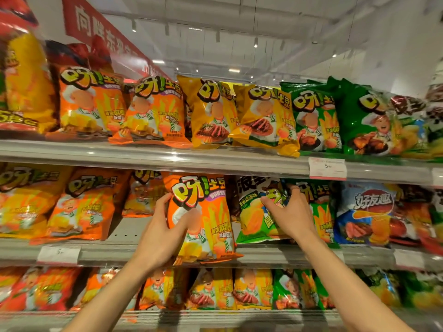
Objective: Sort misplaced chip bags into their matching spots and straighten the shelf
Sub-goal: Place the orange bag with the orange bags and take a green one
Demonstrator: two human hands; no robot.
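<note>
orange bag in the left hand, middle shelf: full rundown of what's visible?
The orange chip bag is glossy film with a yellow-green logo, a chef cartoon and fries printed on it. It stands upright, slightly tilted, at the front of the middle shelf, its bottom overhanging the edge. The left hand grips its left side. A green frog bag sits just right.

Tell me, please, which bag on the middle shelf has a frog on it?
The green-and-black bag under the right hand. It alone shows a frog in a hat; the orange bag in the left hand shows a chef.
</note>
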